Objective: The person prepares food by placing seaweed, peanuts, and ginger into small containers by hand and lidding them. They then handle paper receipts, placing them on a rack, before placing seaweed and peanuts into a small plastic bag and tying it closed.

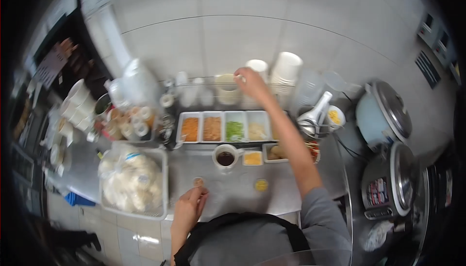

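My right hand [250,81] reaches to the back of the counter, beside a cream tub [226,91] and a white cup [257,65]; its fingers are closed, and what they hold, if anything, is too blurred to tell. Low on the steel counter [223,207], my left hand [194,203] has its fingertips pinched at a small round pinkish thing [198,182]. A cup of dark liquid [225,159] stands between the hands. To its right are a small dish of yellow food [252,158] and a small round yellow item [261,184].
White trays of chopped food [212,129] line the middle. At left sits a bin of bagged white pieces [133,181]. Stacked cups [286,69] stand behind. Ladles [318,110] rest in a holder at right, near two cookers [383,113]. Bottles and cups crowd the back left.
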### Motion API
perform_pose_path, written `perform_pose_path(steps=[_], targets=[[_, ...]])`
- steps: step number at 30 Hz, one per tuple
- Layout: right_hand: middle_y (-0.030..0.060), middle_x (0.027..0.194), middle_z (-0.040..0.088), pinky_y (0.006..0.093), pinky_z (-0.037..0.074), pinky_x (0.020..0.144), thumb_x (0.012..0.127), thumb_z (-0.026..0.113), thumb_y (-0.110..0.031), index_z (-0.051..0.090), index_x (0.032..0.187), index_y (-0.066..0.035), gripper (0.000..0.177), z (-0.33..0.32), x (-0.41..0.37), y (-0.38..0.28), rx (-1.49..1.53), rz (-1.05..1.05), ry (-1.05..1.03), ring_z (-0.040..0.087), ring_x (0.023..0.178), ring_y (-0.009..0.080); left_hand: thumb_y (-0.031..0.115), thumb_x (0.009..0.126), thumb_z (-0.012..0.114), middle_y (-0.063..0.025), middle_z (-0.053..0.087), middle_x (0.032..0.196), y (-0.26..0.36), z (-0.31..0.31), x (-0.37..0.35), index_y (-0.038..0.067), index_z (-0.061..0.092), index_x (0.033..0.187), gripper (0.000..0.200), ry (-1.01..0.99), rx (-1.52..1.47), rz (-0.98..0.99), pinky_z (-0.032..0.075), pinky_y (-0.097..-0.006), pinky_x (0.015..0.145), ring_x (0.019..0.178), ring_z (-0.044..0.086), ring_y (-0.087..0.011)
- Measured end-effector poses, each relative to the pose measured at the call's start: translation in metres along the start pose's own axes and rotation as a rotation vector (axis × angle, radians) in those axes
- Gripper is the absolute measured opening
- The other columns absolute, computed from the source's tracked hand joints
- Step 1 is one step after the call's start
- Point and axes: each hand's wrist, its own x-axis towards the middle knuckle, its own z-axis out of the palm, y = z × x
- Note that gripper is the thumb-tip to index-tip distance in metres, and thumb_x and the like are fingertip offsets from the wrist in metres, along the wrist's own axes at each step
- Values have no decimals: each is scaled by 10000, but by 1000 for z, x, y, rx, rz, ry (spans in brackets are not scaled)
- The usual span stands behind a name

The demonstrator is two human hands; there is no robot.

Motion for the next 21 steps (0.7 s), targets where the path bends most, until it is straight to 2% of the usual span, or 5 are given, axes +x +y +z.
perform_pose_path(steps=[4, 6, 11, 17, 21], targets=[[179, 920, 660, 407, 514, 717, 698, 695, -398, 693, 799, -51, 361, 106, 116, 85, -475, 135, -620, 649, 838, 283, 106, 816, 616, -112, 616, 803, -14, -29, -25, 55, 584, 867, 79, 130, 54, 50, 482, -369, 619, 720, 601, -303], [150, 1129, 605, 400, 451, 895, 640, 712, -528, 642, 1071, -63, 638, 113, 125, 81, -398, 378, -1074, 582, 1028, 259, 121, 822, 609, -108, 610, 793, -23, -47, -43, 57, 586, 861, 79, 160, 92, -29, 478, -378, 612, 711, 598, -303], [207, 1313, 441, 445, 403, 965, 466, 786, -585, 433, 1284, 3, 1068, 155, 142, 121, -480, 604, -1182, 483, 1163, 311, 148, 831, 597, -102, 607, 795, -57, -64, -76, 58, 586, 856, 94, 253, 131, -188, 478, -381, 606, 707, 598, -296], [258, 1224, 491, 433, 470, 884, 441, 799, -485, 403, 1229, 123, 1071, 129, 135, 77, -282, 605, -675, 534, 1075, 352, 169, 840, 587, -97, 601, 785, -79, -68, -63, 66, 586, 884, 111, 236, 113, -53, 484, -370, 621, 724, 601, -286], [286, 1103, 539, 431, 479, 810, 455, 783, -434, 373, 1235, 81, 1020, 108, 154, 66, -241, 510, -647, 559, 1013, 354, 189, 848, 582, -85, 603, 842, -77, -69, -35, 65, 582, 907, 138, 175, -30, 61, 489, -366, 659, 770, 599, -283]])
